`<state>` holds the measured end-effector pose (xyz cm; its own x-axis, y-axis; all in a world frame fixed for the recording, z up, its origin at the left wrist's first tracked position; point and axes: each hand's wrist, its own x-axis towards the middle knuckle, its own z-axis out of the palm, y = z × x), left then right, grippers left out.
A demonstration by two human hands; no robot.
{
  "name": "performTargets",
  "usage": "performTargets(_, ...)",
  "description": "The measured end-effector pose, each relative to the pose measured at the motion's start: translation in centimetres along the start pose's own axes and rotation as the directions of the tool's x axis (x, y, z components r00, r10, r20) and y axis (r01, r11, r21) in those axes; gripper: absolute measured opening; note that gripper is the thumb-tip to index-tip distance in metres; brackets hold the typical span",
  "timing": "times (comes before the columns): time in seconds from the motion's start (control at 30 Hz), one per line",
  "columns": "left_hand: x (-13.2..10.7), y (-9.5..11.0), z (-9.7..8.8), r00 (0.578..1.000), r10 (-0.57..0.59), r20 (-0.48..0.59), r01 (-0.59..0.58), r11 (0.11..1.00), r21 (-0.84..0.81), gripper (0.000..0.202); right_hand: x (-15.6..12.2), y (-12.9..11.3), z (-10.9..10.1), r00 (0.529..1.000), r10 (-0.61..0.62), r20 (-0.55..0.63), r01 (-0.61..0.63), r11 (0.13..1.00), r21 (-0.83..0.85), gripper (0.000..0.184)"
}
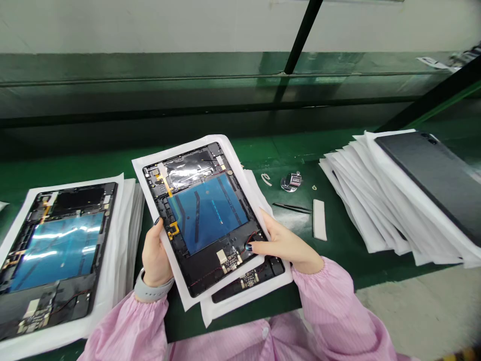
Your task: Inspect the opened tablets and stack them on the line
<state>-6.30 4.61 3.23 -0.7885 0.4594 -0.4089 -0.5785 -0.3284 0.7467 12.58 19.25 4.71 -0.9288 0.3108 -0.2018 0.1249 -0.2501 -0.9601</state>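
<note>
Pale floor (421, 316) lies right of my right hand (287, 245); ahead, the green counter (259, 150) backs onto a pale wall (150, 25) and black strut (302, 35).

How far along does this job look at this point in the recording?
Seemingly done: a dark closed tablet lying on the white sheet stack at right. In hand: an open tablet on a white sheet, held by the left hand and right hand. Seemingly left: the open tablet beneath it and the open tablet on the left pile, both with internals exposed.

Most of the lower tablet housing (248, 279) is hidden beneath the held tablet housing (199, 215).
</note>
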Motion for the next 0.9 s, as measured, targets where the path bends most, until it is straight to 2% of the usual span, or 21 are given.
performTargets(0.07, 0.07, -0.07, -0.03, 0.999, 0.04, 0.013, -0.04, 0.999, 0.005, 0.022, 0.02, -0.09, 0.06, 1.0, 0.016, -0.007, -0.016, 1.0, 0.027, 0.085)
performTargets(0.37, 0.02, -0.23, -0.21, 0.997, 0.059, 0.047, -0.06, 0.998, 0.015, 0.034, 0.25, -0.15, 0.49, 0.994, 0.086, -0.062, -0.077, 0.988, 0.132, 0.085)
performTargets(0.7, 0.05, -0.46, -0.34, 0.995, 0.093, 0.048, -0.094, 0.995, 0.017, 0.033, 0.42, 0.66, 0.09, 0.998, 0.027, -0.053, -0.026, 0.999, 0.037, 0.085)
performTargets(0.9, -0.05, -0.5, -0.37, 0.996, 0.072, 0.052, -0.074, 0.997, 0.026, 0.034, 0.31, 0.5, 0.18, 0.997, 0.011, -0.076, -0.014, 0.999, -0.046, 0.084)
